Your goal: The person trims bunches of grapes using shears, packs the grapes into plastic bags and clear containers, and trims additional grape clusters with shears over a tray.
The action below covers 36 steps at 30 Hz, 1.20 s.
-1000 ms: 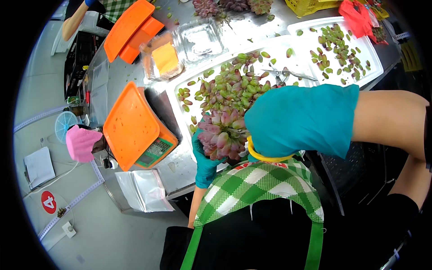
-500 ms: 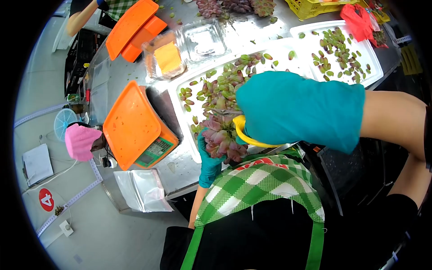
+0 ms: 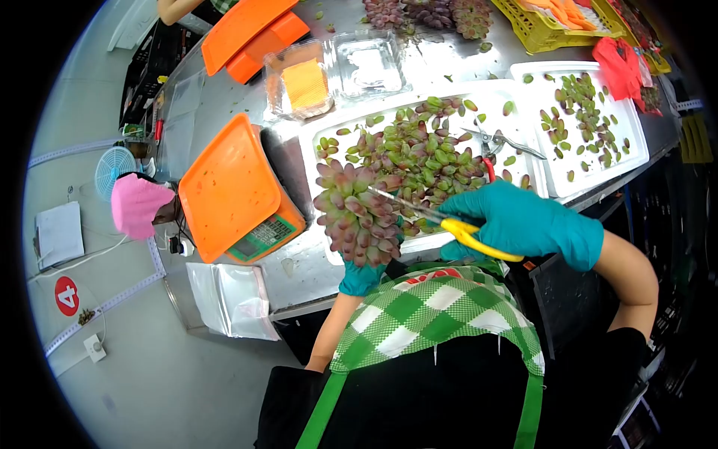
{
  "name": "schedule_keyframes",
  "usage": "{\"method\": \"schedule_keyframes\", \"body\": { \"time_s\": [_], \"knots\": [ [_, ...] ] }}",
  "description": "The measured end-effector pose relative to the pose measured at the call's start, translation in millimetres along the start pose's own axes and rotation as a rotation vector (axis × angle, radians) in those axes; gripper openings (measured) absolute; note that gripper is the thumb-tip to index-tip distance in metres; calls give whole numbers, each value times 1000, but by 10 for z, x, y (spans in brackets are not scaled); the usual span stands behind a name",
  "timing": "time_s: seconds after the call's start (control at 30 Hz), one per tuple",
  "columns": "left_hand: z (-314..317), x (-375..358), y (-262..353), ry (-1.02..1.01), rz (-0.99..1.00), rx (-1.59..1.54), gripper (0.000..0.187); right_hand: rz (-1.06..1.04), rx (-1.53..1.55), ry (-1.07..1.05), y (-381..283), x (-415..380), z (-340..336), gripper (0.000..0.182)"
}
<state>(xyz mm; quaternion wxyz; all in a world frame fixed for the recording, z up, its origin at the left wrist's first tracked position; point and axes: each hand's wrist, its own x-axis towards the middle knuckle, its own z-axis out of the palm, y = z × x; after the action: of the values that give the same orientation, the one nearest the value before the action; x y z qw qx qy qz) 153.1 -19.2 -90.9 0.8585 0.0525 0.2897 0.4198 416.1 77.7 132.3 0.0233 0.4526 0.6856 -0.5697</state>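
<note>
A large reddish-green succulent rosette (image 3: 357, 213) is in my left hand (image 3: 363, 279), whose gloved fingers are mostly hidden beneath it. My right hand (image 3: 516, 221), in a teal glove, is closed on yellow-handled scissors (image 3: 480, 241). Their metal blades point left and reach the rosette's right side. Below both lies a white tray (image 3: 490, 93) heaped with loose succulent leaves (image 3: 426, 153). Pruning shears (image 3: 499, 144) with a red handle rest on the tray, beyond my right hand.
An orange scale (image 3: 232, 187) stands left of the tray. A second white tray (image 3: 636, 150) with leaves is at right. Behind are a clear plastic box (image 3: 336, 93), more rosettes (image 3: 430, 13) and a yellow crate (image 3: 531, 37). Plastic bags (image 3: 232, 299) lie at the front-left edge.
My right hand has drawn lower and to the right, bringing the scissors and the pruning shears into view. The rosette has been turned to face upward. The camera view has shifted slightly.
</note>
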Motion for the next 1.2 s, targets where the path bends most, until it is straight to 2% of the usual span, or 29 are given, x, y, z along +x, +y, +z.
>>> {"method": "schedule_keyframes", "body": {
  "time_s": [0.13, 0.23, 0.33, 0.43, 0.53, 0.63, 0.73, 0.83, 0.87, 1.03, 1.2],
  "knots": [
    [68, 52, -59, -12, -27, -42, 62, -26, 94, -57, 40, 18, 112, 49],
    [89, 82, -97, -21, -38, -61, 60, 55, -6, -68, -57, -2, 57, 48],
    [104, 113, -107, -35, -33, -72, 59, 31, -126, 5, -58, -11, 58, 44],
    [148, 178, -58, -59, 1, -78, 57, 72, -404, 78, -146, -24, 16, 40],
    [224, 243, 13, -103, 48, -65, 55, -13, -414, 33, -187, -36, -45, 37],
    [318, 277, 104, -167, 103, -44, 53, -46, -310, 0, -135, -14, -45, 38],
    [454, 308, 183, -261, 185, -7, 52, 64, -147, -240, -221, 24, -115, 43],
    [581, 329, 253, -359, 255, 26, 50, 251, 195, -423, -304, 12, -137, 44],
    [603, 324, 265, -384, 272, 33, 50, 245, 231, -452, -287, 23, -129, 45],
    [576, 263, 270, -367, 250, 47, 48, 181, 257, -527, -188, 83, -112, 49],
    [378, 139, 203, -211, 158, 15, 49, 266, 303, -493, -225, 79, -73, 51]
  ]
}}
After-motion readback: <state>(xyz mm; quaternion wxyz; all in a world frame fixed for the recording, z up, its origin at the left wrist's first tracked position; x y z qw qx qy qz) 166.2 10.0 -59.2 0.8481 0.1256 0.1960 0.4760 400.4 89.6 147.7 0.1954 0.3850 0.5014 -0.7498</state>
